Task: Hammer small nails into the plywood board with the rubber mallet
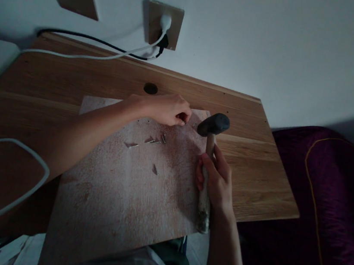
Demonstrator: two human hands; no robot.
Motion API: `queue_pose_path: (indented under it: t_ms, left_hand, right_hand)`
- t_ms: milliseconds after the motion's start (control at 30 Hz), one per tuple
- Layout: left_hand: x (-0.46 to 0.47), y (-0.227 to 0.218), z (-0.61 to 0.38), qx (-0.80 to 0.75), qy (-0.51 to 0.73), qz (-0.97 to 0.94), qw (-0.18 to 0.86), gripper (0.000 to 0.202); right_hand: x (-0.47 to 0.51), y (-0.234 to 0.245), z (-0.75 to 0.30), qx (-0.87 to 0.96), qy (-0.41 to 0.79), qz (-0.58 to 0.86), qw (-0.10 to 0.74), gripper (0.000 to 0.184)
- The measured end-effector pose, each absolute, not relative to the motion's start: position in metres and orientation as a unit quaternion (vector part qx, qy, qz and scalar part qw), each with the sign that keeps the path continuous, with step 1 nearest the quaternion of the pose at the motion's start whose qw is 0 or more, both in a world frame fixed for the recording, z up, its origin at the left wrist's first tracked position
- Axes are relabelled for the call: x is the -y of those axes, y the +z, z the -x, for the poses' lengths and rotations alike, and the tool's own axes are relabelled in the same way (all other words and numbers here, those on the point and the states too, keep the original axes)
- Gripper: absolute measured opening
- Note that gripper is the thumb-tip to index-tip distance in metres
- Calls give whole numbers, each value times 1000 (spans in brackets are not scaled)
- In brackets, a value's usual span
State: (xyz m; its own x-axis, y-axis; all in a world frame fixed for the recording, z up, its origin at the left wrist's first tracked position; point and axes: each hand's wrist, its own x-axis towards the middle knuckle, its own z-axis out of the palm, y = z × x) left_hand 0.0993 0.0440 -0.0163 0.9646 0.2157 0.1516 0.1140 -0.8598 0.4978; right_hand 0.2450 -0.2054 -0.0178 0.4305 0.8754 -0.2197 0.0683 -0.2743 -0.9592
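Dim light — pale wall [257,39], wooden desk [259,174] — perhaps purple bedding [341,193].

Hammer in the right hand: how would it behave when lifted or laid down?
The hammer is probably head-heavy, given its thick dark head on a slimmer handle. The handle looks wooden and straight, so likely stiff. Laid flat, it should resist rolling, as the head juts out both sides.

Still nothing legible here: no word, number or brand reads on the board [104,210], on the hammer [212,126] at its right edge, or the socket [175,27] beyond it.
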Motion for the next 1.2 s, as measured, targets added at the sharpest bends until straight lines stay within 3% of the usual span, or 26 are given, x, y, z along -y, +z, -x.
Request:
queue_pose_path:
  t_ms: [167, 333, 767, 833, 933, 1000, 1200]
  left_hand:
    - [-44, -16, -99, -108, 122, -955, 249, 23]
    - [-41, -13, -101, -95, 142, -952, 255, 8]
    - [-40, -17, -101, -99, 121, -950, 271, 5]
    - [-43, -17, -100, -104, 124, -947, 279, 18]
    - [-49, -18, -98, -115, 155, -938, 287, 64]
    - [-54, -20, -95, -119, 156, -937, 288, 84]
    - [-63, -34, -90, -89, 114, -955, 259, 102]
  right_hand:
    - [206, -18, -244, 344, 409, 685, 495, 22]
    - [206, -16, -245, 355, 409, 683, 491, 16]
    - [205, -16, -247, 339, 427, 668, 505, 25]
    - [205, -14, -247, 333, 433, 664, 511, 24]
    - [205, -7, -243, 329, 427, 660, 523, 20]
    - [203, 1, -236, 341, 422, 657, 524, 19]
    - [188, 15, -216, 400, 439, 646, 479, 28]
